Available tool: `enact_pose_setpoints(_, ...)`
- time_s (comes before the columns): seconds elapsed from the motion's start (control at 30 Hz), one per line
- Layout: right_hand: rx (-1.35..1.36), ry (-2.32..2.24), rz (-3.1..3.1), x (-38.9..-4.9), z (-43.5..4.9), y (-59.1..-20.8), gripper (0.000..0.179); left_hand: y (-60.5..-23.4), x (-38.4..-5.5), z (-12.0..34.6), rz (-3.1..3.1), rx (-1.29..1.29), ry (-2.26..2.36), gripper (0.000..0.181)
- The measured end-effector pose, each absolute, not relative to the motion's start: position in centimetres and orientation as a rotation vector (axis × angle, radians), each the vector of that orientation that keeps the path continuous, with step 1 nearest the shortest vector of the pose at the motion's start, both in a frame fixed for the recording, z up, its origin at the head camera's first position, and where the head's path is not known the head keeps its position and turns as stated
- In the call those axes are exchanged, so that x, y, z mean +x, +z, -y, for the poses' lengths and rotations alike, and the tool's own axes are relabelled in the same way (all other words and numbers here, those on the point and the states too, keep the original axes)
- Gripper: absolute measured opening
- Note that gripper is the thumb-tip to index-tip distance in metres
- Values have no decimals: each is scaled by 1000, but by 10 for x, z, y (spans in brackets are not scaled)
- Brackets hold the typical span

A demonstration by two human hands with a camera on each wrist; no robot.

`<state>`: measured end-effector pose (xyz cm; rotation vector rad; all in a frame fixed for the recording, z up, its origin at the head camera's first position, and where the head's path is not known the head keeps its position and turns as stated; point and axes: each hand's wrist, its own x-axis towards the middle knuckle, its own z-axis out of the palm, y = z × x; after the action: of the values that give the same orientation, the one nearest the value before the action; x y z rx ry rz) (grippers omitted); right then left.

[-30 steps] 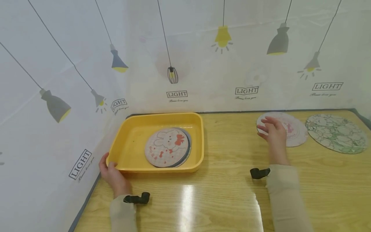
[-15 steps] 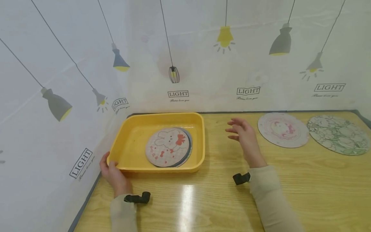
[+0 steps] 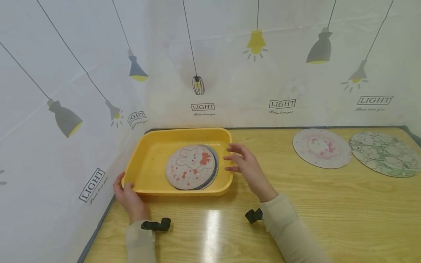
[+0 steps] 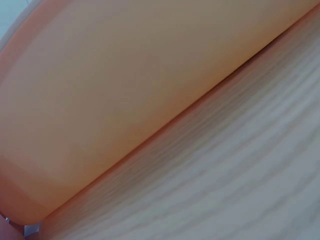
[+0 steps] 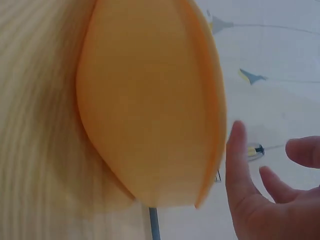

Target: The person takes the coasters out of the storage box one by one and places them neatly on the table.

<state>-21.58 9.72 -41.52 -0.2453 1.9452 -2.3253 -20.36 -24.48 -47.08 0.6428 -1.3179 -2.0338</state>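
A yellow plastic tray (image 3: pixel 146 162) stands at the back left of the wooden table. My left hand (image 3: pixel 131 202) grips its front left corner, thumb over the rim and fingers around the outer side. Several round mats are stacked inside it, the top one a rabbit-print mat (image 3: pixel 189 166) with a red bow. Over the tray's right rim is my right hand (image 3: pixel 246 166), fingers spread and holding nothing. The right wrist view shows that hand (image 5: pixel 267 205) beside the tray wall (image 5: pixel 150 100). In the left wrist view, the tray's side (image 4: pixel 125 90) fills the upper left.
Two more round mats lie flat at the back right: a pink-patterned mat (image 3: pixel 321 149) and a green floral mat (image 3: pixel 385 155), side by side. A white sheet printed with lamps (image 3: pixel 230 80) walls off the table's back and left sides.
My right hand has moved left from above the pink-patterned mat, across the table, to the tray's right rim. The left hand stays on the tray corner.
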Motion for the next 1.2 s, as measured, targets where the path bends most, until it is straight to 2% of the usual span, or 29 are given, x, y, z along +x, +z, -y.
enact_pose_setpoints(0.3,-325,-2284,-1943,-206,-80,-415,44,-470,-204,244,1322,643,-2021,47)
enact_pose_setpoints(0.57,-266,-1868,-2355,-204,-71,-416,40,-473,-202,245,1321,631,-2028,48)
enact_pose_setpoints(0.97,-239,-1784,-2336,-219,-45,-408,37,-472,-201,248,1328,643,-2029,48)
enact_pose_setpoints(1.2,-354,-1579,-2587,-224,-31,-415,38,-471,-203,249,1323,634,-2003,47)
